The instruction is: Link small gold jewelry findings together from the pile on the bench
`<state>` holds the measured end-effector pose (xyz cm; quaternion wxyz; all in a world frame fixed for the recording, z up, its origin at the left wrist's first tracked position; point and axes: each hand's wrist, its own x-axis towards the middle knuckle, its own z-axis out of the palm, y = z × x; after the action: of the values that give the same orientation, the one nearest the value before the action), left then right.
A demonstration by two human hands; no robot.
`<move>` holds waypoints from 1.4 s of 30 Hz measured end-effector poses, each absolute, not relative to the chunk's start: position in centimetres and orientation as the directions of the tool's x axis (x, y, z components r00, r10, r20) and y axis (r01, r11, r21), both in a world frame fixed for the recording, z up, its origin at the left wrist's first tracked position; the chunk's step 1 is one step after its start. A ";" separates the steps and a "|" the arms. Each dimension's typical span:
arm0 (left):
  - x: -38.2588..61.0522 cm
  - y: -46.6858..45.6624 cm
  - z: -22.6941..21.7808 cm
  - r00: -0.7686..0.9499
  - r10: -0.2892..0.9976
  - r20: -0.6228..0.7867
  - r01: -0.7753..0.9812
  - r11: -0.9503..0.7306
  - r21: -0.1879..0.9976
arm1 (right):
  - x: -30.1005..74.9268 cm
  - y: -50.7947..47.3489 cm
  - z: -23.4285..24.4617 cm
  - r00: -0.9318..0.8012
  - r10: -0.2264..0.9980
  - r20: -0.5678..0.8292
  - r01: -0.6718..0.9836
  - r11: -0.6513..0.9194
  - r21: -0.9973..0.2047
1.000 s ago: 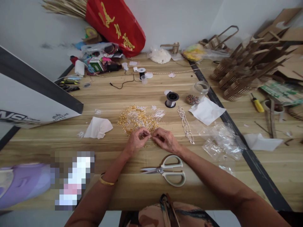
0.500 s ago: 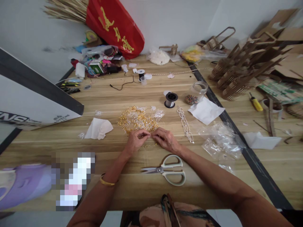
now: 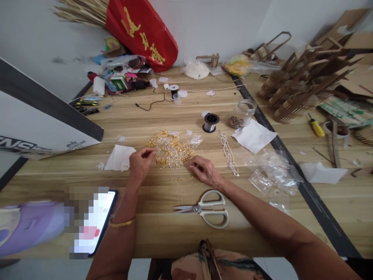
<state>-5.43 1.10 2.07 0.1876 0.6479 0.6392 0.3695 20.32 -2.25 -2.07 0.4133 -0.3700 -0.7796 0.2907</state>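
Observation:
A heap of gold and silver beads point(image 3: 171, 149) lies mid-table. At its left edge my left hand point(image 3: 140, 163) has thumb and forefinger pinched together; anything between them is too small to make out. My right hand point(image 3: 206, 171) rests by the heap's lower right side, fingers curled and tips together, their contents hidden. Between the hands, a thin gold chain point(image 3: 182, 179) lies on the wood. Scissors point(image 3: 201, 209) with pale handles lie nearer to me, blades pointing left. A silver-coloured chain point(image 3: 228, 153) is to the right of the heap.
Beyond the heap stand a wire spool point(image 3: 210, 123) and a glass jar point(image 3: 241, 113) with beads in it. Clear plastic bags point(image 3: 272, 175) lie right, a white paper point(image 3: 118, 157) left. A phone point(image 3: 100, 221) is beside my left forearm. Small woven baskets point(image 3: 294, 93) crowd the right.
My left hand has moved left, away from my right hand, to the heap's left edge. My right hand has stayed almost in place, its fingers slightly lower.

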 end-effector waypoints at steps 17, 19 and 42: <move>-3.5 0.5 1.6 0.219 0.926 0.308 0.823 -0.345 0.451 | 20.6 -2.1 -1.1 -0.301 0.884 0.358 0.246 0.435 -0.866; -2.4 0.1 1.2 0.245 0.919 0.308 0.752 -0.380 0.538 | 20.7 -2.1 -1.1 -0.296 0.897 0.327 0.239 0.402 -0.884; 2.6 -1.9 0.8 0.377 0.896 0.237 0.553 -0.423 0.718 | 20.3 -2.2 -1.4 -0.345 0.882 0.321 0.287 0.425 -0.859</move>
<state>2.58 -1.86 0.78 0.2736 0.7832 0.4624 0.3128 20.31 -2.21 -1.36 0.4124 -0.3967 -0.7364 0.3608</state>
